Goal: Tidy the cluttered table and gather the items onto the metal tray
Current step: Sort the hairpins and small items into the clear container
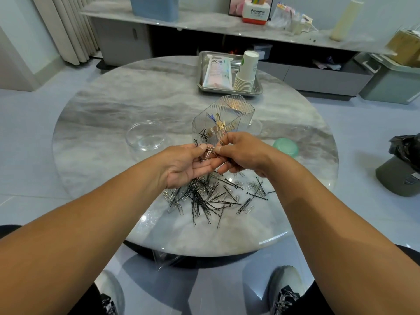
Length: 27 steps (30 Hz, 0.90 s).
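On the round table (pixel 102 105), the metal tray (pixel 202 71) is sitting at the far edge, already carrying a packet and stacked cups, while the ribbed clear organiser (pixel 223 120) is standing mid-table. Above the pile of pins and clips (pixel 213 196) near the front edge, the left hand (pixel 181 164) is cupping a few and the right hand (pixel 241 153) is pinching a paper clip (pixel 210 152); tangled clips are likely slipping back onto the pile

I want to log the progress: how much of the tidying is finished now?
Done: paper cups and a packet lie on the metal tray. In hand: both hands, left and right, pinch clips. Left: the pile of clips and hairpins, the ribbed organizer, glass dish, green lid.
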Motion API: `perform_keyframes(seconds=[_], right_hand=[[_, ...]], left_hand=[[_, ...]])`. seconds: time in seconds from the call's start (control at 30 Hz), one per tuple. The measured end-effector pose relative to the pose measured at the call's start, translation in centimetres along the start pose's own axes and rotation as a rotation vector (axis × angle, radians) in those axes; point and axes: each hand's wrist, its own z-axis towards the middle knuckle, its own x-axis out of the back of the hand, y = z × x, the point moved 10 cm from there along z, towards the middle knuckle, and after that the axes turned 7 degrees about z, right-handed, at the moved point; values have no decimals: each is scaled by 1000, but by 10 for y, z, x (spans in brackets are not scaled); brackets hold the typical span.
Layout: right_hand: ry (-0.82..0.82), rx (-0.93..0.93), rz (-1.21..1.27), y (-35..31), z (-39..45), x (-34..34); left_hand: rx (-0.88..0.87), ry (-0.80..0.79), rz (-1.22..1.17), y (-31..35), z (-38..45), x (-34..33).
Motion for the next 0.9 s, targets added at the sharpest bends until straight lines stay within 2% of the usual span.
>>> perform_keyframes(seconds=[0.17,0.27,0.37,0.43,0.57,0.77,0.9], right_hand=[[17,-32,-18,6,0,12],[39,-77,-138,13,-1,21],[106,-104,-252,16,-2,28],[160,-73,-220,10,-3,30],[153,5,122,-3,-1,18],[124,-115,461,11,4,-7],[23,-90,616,10,4,-30]], left_hand=[[-54,178,69,10,4,22],[-105,283,93,17,5,37],[-108,316,97,16,5,38],[-84,274,60,13,4,30],[14,93,-4,6,0,6],[86,-69,77,-4,-5,-11],[79,-139,38,-2,-5,-16]])
